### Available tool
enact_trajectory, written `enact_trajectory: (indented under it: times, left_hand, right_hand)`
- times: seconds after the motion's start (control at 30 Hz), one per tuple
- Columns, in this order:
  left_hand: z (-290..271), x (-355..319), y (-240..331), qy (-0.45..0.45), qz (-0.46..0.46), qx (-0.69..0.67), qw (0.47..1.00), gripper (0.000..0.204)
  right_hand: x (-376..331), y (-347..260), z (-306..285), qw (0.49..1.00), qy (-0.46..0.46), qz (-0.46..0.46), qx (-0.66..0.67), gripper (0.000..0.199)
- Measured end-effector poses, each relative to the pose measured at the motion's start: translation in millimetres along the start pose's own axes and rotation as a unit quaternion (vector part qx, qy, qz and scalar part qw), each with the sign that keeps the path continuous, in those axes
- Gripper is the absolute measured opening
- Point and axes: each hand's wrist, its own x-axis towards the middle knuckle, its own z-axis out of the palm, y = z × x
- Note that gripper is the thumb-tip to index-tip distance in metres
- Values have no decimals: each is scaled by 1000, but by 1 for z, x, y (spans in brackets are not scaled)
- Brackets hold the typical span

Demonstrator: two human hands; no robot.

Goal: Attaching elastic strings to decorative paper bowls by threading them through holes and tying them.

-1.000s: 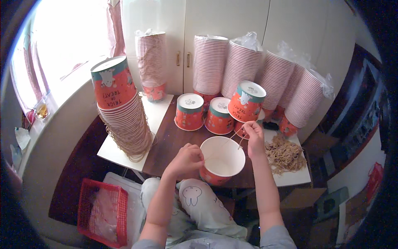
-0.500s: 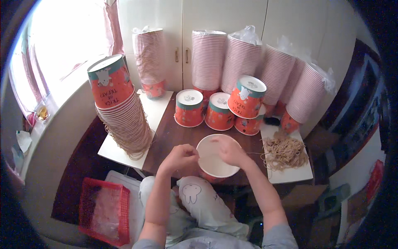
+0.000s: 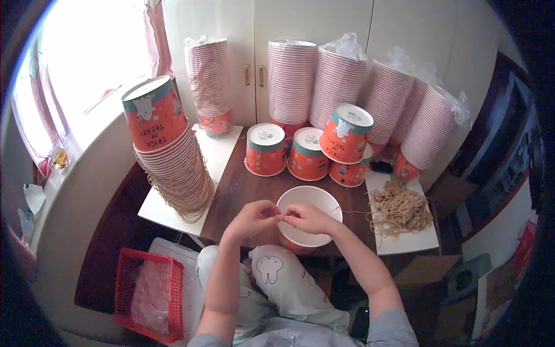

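An open paper bucket (image 3: 306, 199), white inside and orange outside, stands upright at the near edge of the brown table. Over its left part my left hand (image 3: 254, 218) and my right hand (image 3: 312, 221) come together, thumbs and fingertips pinched almost tip to tip. What lies between the fingertips is too small to make out. A thin tan cord (image 3: 355, 211) runs from the bucket's right rim to a tangled pile of cords (image 3: 400, 211) on the white board at the right. My right hand covers part of the bucket's opening.
Upside-down orange buckets (image 3: 266, 150) stand behind the open one, one bucket (image 3: 346, 134) on top. A leaning bucket stack (image 3: 170, 156) hung with cords stands at the left. Tall bagged stacks (image 3: 292, 81) line the cabinet. A red basket (image 3: 178, 289) sits low left.
My right hand has moved left and down from over the bucket's middle to meet my left hand. More of the bucket's far inside now shows.
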Motion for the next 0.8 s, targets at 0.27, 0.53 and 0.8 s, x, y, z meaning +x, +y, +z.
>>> enact_trajectory:
  times: [0.27,0.53,0.8]
  left_hand:
    - [4,1,2,17,-2,22,1000,19]
    - [3,2,1,28,-34,71,996,21]
    - [2,0,7,31,-58,117,991,24]
  right_hand:
    - [2,1,1,998,54,-40,0,19]
    - [2,10,9,993,110,-39,12,15]
    - [0,11,13,990,137,-30,29,8]
